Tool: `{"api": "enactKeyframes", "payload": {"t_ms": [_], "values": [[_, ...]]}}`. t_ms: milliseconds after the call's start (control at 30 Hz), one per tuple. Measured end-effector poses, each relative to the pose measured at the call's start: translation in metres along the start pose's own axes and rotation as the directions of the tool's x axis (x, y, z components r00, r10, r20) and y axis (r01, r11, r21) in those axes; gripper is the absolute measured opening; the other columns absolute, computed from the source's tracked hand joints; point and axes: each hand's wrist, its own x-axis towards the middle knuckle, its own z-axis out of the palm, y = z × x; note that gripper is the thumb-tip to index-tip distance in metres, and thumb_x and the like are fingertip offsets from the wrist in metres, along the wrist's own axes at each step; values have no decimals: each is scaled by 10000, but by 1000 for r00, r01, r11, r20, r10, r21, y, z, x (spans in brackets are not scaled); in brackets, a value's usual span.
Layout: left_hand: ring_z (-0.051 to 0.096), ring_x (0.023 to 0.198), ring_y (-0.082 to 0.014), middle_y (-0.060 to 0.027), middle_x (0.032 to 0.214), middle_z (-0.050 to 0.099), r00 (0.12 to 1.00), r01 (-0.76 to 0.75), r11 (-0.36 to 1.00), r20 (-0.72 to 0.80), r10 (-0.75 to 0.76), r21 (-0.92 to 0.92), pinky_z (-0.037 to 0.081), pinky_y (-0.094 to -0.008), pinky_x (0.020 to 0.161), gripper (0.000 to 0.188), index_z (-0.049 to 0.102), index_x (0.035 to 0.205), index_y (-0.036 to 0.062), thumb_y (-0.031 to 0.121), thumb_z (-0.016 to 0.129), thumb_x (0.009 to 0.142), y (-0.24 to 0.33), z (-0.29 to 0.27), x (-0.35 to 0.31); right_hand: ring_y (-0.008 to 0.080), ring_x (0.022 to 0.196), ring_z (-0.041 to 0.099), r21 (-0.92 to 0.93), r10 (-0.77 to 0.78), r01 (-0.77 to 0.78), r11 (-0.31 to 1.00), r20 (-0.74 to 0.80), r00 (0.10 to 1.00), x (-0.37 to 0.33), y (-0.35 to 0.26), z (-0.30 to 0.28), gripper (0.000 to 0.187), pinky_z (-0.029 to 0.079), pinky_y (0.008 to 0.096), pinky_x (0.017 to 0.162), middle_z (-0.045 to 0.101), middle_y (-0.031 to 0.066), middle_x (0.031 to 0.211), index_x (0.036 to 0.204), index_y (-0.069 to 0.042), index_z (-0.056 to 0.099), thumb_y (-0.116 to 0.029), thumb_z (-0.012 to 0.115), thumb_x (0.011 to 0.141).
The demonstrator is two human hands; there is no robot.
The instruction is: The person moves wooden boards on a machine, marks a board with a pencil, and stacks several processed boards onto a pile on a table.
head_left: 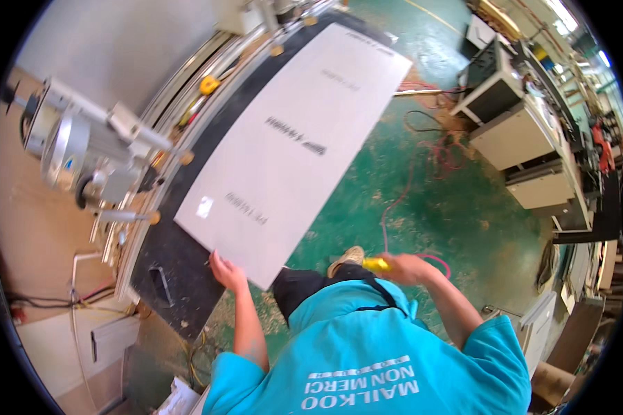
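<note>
A long pale panel (287,149) with dark printing and a small white label lies slanted on a black-topped machine bed (180,259), overhanging its right side. At the panel's near end, my left hand (230,272) is closed on the edge, with some fingers hidden. My right hand (407,268) is closed around a yellow tool (376,264), probably an air blow gun, held out right of my body above the floor. A pink hose (437,261) loops beside that hand. Most of the tool is covered by my fingers.
Left of the bed stands a machine rail with a grey motor unit (69,155) and a yellow tape measure (209,85). Pale cabinets (512,135) line the right side. Red hose and dark cable (429,124) lie on the green floor (353,214).
</note>
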Motion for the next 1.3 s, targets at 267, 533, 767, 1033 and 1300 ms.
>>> {"api": "enactKeyframes", "payload": {"t_ms": [267, 533, 767, 1033, 1300], "values": [[370, 1337, -457, -262, 1475, 360, 970, 228, 962, 54, -238, 152, 351, -534, 1076, 581, 396, 1440, 24, 248, 574, 934, 82, 10, -115, 425, 816, 668, 160, 293, -247, 956, -591, 752, 4, 87, -131, 468, 519, 499, 687, 692, 210, 896, 1293, -135, 492, -359, 636, 908], [380, 1368, -369, -192, 1498, 379, 988, 129, 842, 4, -154, 524, 291, -533, 1109, 512, 489, 1386, 86, 260, 553, 909, 114, 105, 26, 419, 806, 670, 152, 327, -366, 918, -812, 483, 54, 131, -246, 440, 518, 519, 670, 697, 202, 878, 1296, -132, 480, -344, 599, 928], [377, 1380, -346, -177, 1481, 418, 998, -50, 884, 56, 27, 465, 279, -521, 1127, 484, 516, 1361, 75, 243, 530, 907, 200, 254, 171, 419, 829, 669, 216, 240, -142, 966, -545, 803, 82, 131, -338, 444, 519, 509, 683, 699, 182, 892, 1287, -140, 481, -379, 591, 930], [366, 1388, -360, -170, 1474, 432, 925, -364, 877, 231, 302, 312, 281, -516, 1138, 473, 537, 1340, 70, 232, 566, 898, 338, 368, 216, 415, 834, 677, 51, 58, -46, 998, -250, 966, 121, 110, -396, 511, 527, 508, 698, 692, 216, 881, 1358, -144, 449, -358, 606, 921], [382, 1365, -370, -165, 1445, 452, 731, -573, 819, 429, 531, -37, 288, -527, 1136, 473, 579, 1273, 86, 230, 651, 827, 482, 437, 137, 394, 839, 675, 116, 321, -364, 924, -751, 577, 138, 235, -497, 481, 523, 510, 701, 698, 193, 914, 1364, -177, 449, -366, 572, 939]]}}
